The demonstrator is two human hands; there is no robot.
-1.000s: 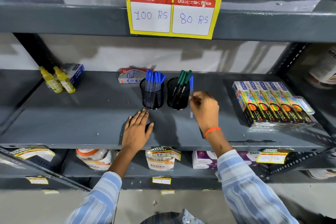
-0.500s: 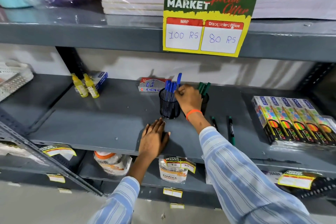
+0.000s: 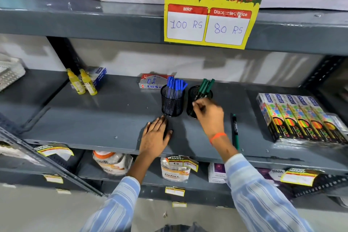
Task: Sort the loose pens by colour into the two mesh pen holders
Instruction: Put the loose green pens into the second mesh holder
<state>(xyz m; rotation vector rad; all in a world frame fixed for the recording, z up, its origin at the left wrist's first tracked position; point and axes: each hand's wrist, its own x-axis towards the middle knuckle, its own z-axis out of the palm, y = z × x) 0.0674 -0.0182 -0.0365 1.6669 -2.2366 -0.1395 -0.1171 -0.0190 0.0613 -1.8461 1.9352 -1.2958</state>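
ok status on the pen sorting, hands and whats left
Left hand flat on shelf, empty. Right hand at green-pen holder, grip unclear. One green pen loose on shelf; blue-pen holder full. Nothing blocking.

We see two yellow glue bottles [image 3: 82, 84] at the shelf's [image 3: 94, 118] left, neon pencil boxes [image 3: 299, 118] right, and a price sign [image 3: 211, 9] overhead.
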